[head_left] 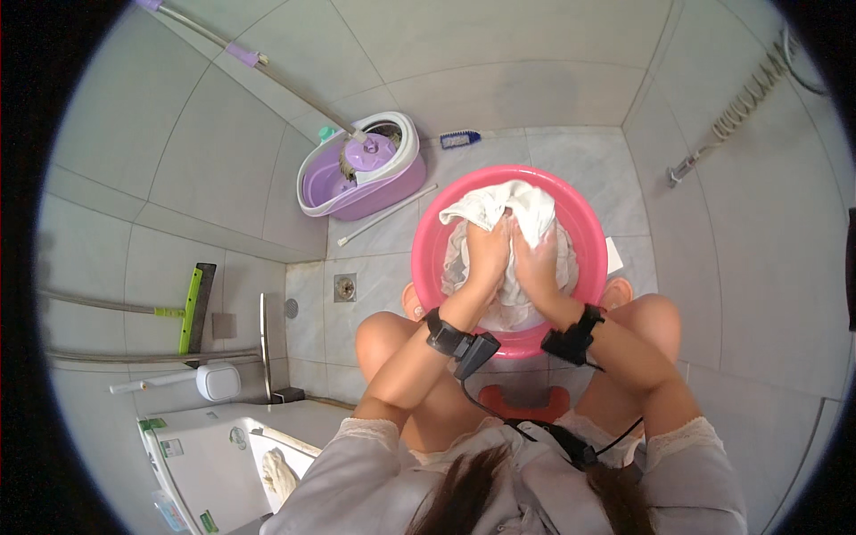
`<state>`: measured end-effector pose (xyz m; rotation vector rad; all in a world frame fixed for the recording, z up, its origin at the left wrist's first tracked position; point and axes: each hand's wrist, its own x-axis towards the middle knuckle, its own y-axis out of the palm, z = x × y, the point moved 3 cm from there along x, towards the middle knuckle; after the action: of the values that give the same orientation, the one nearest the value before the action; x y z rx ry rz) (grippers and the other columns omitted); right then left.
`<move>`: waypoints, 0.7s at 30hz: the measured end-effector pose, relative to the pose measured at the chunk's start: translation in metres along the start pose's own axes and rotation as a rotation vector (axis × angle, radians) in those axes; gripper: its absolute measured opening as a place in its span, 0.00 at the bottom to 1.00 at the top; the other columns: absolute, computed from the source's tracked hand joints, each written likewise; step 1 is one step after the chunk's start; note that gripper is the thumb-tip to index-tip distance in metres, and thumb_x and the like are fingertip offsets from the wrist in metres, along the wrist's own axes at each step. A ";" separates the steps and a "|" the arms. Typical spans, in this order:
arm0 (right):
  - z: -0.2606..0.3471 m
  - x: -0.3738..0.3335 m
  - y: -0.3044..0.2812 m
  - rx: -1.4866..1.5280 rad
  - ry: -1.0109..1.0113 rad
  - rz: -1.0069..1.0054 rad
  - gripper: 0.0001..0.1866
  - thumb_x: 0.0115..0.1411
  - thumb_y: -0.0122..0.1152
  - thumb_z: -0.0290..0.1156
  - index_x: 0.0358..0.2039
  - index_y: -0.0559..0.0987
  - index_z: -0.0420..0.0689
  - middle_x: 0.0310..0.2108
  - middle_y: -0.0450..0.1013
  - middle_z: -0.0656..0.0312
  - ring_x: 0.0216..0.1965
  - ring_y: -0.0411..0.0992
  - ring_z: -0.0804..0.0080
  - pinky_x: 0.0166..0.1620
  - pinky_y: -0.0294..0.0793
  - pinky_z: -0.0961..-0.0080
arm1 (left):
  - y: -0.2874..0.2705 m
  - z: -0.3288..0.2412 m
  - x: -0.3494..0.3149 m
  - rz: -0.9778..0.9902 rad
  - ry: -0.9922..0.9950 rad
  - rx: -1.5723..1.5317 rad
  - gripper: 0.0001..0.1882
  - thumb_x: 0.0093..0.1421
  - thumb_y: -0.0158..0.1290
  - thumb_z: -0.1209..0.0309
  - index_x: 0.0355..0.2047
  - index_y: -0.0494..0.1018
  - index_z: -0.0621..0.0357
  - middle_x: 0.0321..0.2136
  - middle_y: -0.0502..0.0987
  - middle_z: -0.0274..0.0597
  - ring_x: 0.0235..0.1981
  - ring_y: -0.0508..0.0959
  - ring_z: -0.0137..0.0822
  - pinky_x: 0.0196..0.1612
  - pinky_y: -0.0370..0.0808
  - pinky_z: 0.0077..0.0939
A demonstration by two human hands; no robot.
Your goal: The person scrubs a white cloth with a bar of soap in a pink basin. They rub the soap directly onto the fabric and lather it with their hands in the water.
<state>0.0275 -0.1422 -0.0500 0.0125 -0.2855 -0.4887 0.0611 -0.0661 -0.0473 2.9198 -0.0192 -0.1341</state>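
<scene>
A round pink basin (581,207) stands on the tiled floor between my feet, with wet white cloth in it. Over the basin I hold a white cloth (504,203) bunched up between both hands. My left hand (486,251) is closed on it, its back toward me. Close beside it, my right hand (535,263) is closed on the same cloth and slightly smeared by motion. The cloth drapes over my fingertips and hides them. More pale, soaked fabric (508,308) lies below my hands. Dark bands with small devices sit on both wrists.
Beyond the basin to the left is a purple mop bucket (366,201) holding a mop (368,152). A blue scrubbing brush (460,139) lies by the far wall, a white rod (388,216) near the bucket. A floor drain (345,287), green squeegee (191,310) and shower hose (744,102) also show.
</scene>
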 end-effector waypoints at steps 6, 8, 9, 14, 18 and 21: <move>0.003 -0.004 0.003 -0.109 -0.037 0.024 0.19 0.56 0.51 0.24 0.48 0.64 0.33 0.43 0.69 0.52 0.45 0.68 0.67 0.48 0.65 0.75 | -0.002 -0.001 0.005 -0.019 0.088 0.121 0.12 0.55 0.46 0.76 0.40 0.69 0.65 0.38 0.73 0.41 0.38 0.73 0.32 0.40 0.69 0.25; -0.006 -0.005 0.006 -0.076 -0.060 0.057 0.19 0.56 0.51 0.24 0.48 0.64 0.33 0.42 0.69 0.52 0.44 0.68 0.66 0.48 0.65 0.74 | -0.005 -0.016 -0.001 -0.028 0.014 0.261 0.12 0.55 0.47 0.76 0.40 0.69 0.65 0.38 0.73 0.41 0.40 0.72 0.33 0.42 0.68 0.26; -0.010 -0.004 0.005 -0.046 -0.079 0.082 0.18 0.56 0.51 0.25 0.47 0.65 0.33 0.42 0.69 0.51 0.44 0.68 0.66 0.48 0.65 0.74 | -0.003 -0.013 -0.004 -0.025 0.015 0.259 0.12 0.55 0.47 0.76 0.40 0.69 0.65 0.38 0.73 0.41 0.40 0.72 0.33 0.42 0.68 0.26; -0.018 0.006 -0.004 0.062 0.216 0.057 0.20 0.55 0.52 0.25 0.48 0.64 0.33 0.41 0.69 0.52 0.44 0.68 0.65 0.49 0.64 0.72 | -0.003 -0.009 -0.005 -0.019 0.136 0.233 0.14 0.55 0.46 0.75 0.42 0.68 0.66 0.39 0.73 0.42 0.41 0.72 0.34 0.43 0.68 0.27; -0.024 -0.007 0.005 0.005 0.070 0.165 0.16 0.57 0.51 0.26 0.45 0.66 0.35 0.39 0.70 0.55 0.41 0.69 0.68 0.46 0.67 0.73 | -0.024 0.017 0.013 0.034 -0.106 0.043 0.14 0.56 0.46 0.76 0.43 0.67 0.66 0.40 0.72 0.42 0.40 0.72 0.32 0.42 0.69 0.25; -0.023 0.025 -0.012 0.418 0.643 0.300 0.20 0.56 0.54 0.30 0.48 0.65 0.38 0.42 0.68 0.57 0.44 0.67 0.72 0.44 0.68 0.73 | -0.024 0.001 0.016 0.139 -0.194 -0.032 0.17 0.54 0.50 0.74 0.45 0.66 0.66 0.41 0.72 0.42 0.41 0.72 0.32 0.43 0.68 0.26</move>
<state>0.0497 -0.1657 -0.0658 0.5180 0.2455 -0.1021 0.0769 -0.0437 -0.0547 2.8505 -0.2476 -0.3899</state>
